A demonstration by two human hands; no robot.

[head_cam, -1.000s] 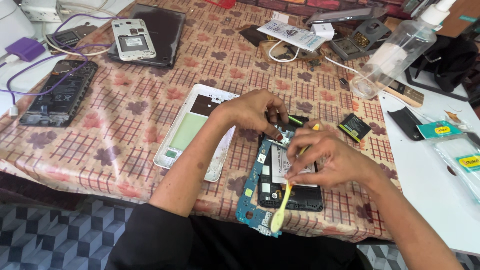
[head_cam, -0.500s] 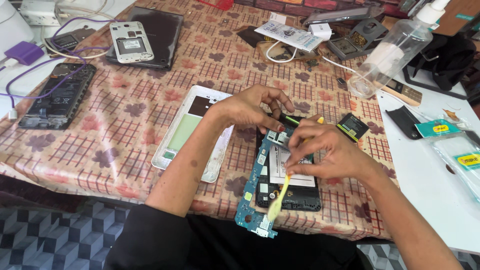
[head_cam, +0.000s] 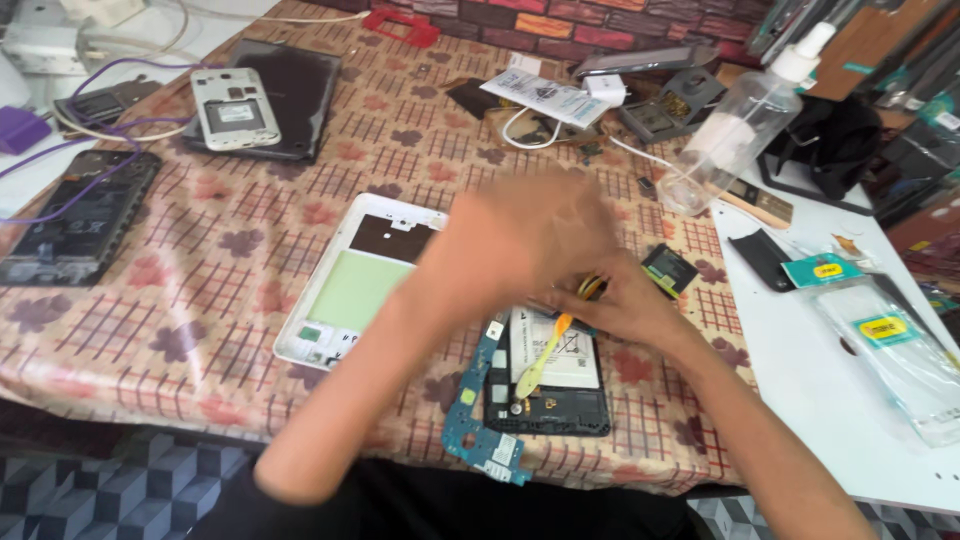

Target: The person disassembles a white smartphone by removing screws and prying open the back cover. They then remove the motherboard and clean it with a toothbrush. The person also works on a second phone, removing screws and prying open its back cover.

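1. The left hand (head_cam: 530,235) is raised over the opened device (head_cam: 548,385) and is blurred; I cannot tell how far its fingers are open or whether it holds something.
2. The right hand (head_cam: 625,305) lies low on the worktop (head_cam: 200,300), just behind the top of the device. Its fingers are closed around a yellow-handled tool (head_cam: 545,350), whose handle lies across the white battery (head_cam: 557,350).
3. The left hand covers the fingertips of the right hand and the upper end of the device, so the exact contact point is hidden.
4. A blue circuit board (head_cam: 480,410) lies against the left side of the device, partly under the left forearm.
5. A white tablet back (head_cam: 350,285) lies just left of the arm; its right edge is covered.
6. At the far right a clear spray bottle (head_cam: 735,135) stands tilted, and clear plastic bags (head_cam: 885,340) are cut off by the picture edge.
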